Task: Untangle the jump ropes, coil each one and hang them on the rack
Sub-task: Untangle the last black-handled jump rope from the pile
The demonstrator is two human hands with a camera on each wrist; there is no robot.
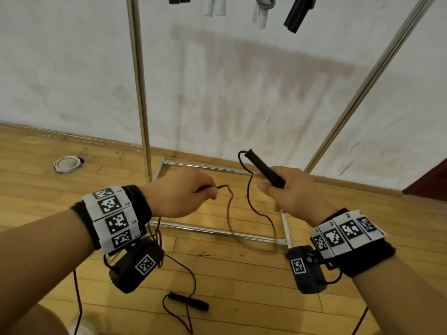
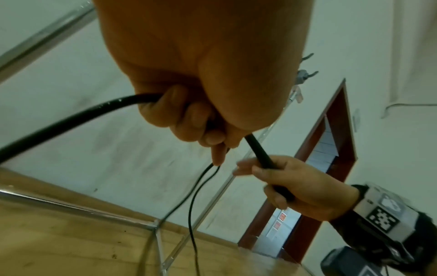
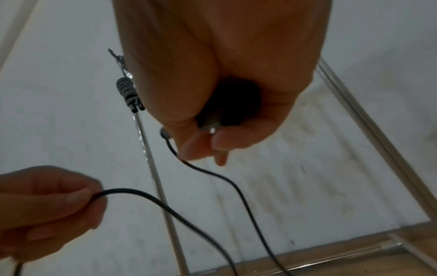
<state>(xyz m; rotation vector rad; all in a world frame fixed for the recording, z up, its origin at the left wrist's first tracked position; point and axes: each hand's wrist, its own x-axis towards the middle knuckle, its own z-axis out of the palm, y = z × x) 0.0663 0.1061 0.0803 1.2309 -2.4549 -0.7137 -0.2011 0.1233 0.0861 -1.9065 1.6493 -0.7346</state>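
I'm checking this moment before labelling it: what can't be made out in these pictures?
- Rack top: cut off by the head view's upper edge, so how the hung handles attach is unseen.
- Cord low loop: motion-blurred in the head view.
- Cord inside the left hand: hidden by curled fingers.
- Handle base: buried in the right hand, dark in the right wrist view.

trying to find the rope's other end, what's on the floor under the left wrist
A second black handle lies on the wood floor below the left hand, with dark cord looping from it. The wrist camera covers where that cord runs.
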